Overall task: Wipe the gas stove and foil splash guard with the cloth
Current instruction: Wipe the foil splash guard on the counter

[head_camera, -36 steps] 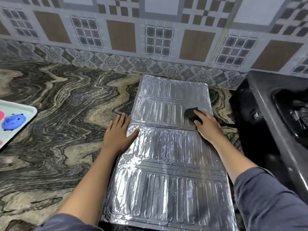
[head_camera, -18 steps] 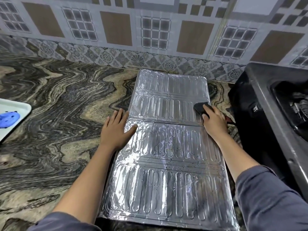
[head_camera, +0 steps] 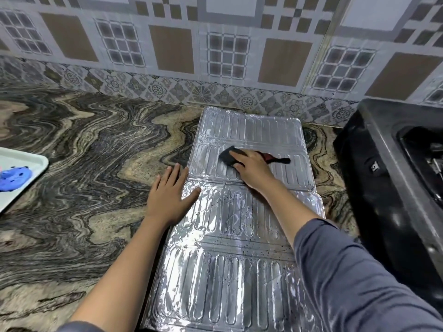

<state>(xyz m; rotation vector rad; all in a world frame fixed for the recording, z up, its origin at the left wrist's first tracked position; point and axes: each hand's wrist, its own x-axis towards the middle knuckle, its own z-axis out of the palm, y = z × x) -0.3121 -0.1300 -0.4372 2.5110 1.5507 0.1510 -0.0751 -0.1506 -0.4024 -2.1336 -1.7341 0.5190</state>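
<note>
One black cloth [head_camera: 226, 157], one silver ribbed foil splash guard [head_camera: 227, 271], two grips.
The left grip [head_camera: 167, 195] lies flat and open-fingered on the guard's left edge. The right grip [head_camera: 251, 168] presses the cloth onto its far panel with its fingers extended. One black gas stove [head_camera: 383, 188] stands to the right and one white tray [head_camera: 21, 178] to the left on the swirled stone surface [head_camera: 84, 164], under a patterned tiled wall [head_camera: 167, 44].

A foil splash guard [head_camera: 239, 259] lay flat on a swirled stone desk [head_camera: 84, 164] at centre frame. The right grip [head_camera: 251, 168] pressed a dark cloth [head_camera: 226, 157] onto its upper panel; the left grip [head_camera: 167, 195] rested flat across its left edge. A black gas stove [head_camera: 383, 188] filled the right edge, a white tray [head_camera: 36, 161] the left.
</note>
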